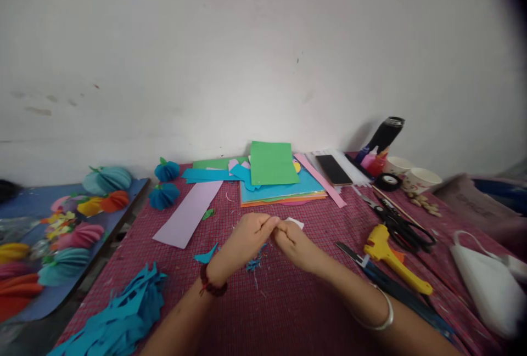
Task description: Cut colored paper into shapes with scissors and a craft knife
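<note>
Left hand (247, 235) and right hand (294, 241) meet fingertip to fingertip above the desk (288, 301), which is covered in red checked cloth. Both grips are pressed together on a small piece pinched between them; what it is cannot be told. A small white paper scrap (297, 222) lies just beyond the right hand. A frayed blue paper shred (256, 261) lies below the grips. A lilac paper strip (189, 213) lies far left. A yellow glue gun (391, 257) lies to the right.

Bare white wall (263, 43) behind red-checked table (288, 301)
</note>
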{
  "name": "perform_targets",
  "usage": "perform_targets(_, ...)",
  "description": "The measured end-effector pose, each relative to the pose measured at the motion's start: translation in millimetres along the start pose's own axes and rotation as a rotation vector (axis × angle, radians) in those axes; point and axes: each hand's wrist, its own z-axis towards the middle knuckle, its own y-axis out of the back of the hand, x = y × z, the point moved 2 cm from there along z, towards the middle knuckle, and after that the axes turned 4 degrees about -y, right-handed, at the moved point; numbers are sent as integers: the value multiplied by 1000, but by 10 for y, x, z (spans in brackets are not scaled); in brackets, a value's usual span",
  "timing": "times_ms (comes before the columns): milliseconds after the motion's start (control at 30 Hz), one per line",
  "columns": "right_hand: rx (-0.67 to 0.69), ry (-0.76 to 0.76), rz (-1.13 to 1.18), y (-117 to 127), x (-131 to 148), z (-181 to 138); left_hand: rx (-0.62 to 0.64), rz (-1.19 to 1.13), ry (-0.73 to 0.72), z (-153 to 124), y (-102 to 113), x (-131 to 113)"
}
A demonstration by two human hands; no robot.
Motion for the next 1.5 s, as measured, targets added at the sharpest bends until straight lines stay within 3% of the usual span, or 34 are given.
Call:
perform_targets(133, -11, -54, 187, 20, -31, 16, -105, -9, -56, -13, -6, -58)
perform_targets(333, 139, -183, 670, 36, 7, 23, -289, 77, -215, -12, 50, -1)
perform_targets(500, 245, -242, 839, 64, 25, 0, -381, 199, -365, -3, 67, 54)
perform_targets(700, 231, -226, 850, 81, 85, -28, -489, 146, -178, 10, 216, 132)
perform_targets(800, 215, -168, 819, 120, 114, -2, -444, 158, -109, 20, 374, 195)
perform_targets(967, 186, -102, 766, 164, 104, 25, -162, 366, -100, 4, 516, 185)
perform_targets(1067, 172, -100, 737, 160, 95, 20, -168, 375, -91, -19, 525, 123)
perform_targets(1167, 204, -137, 750, 136, 85, 22, -162, 244, -62, -25, 490, 87)
perform_targets(1267, 195, -181, 767, 112, 60, 41, -139, -52, 9, -24, 444, 90)
perform_targets(1367, 73, -189, 722, 119, 43, 67, -134, -319, 60, -18, 408, 87)
perform_targets(1500, -97, -144, 667, 162, 77, 82, -143, -337, 24, 6, 366, 52)
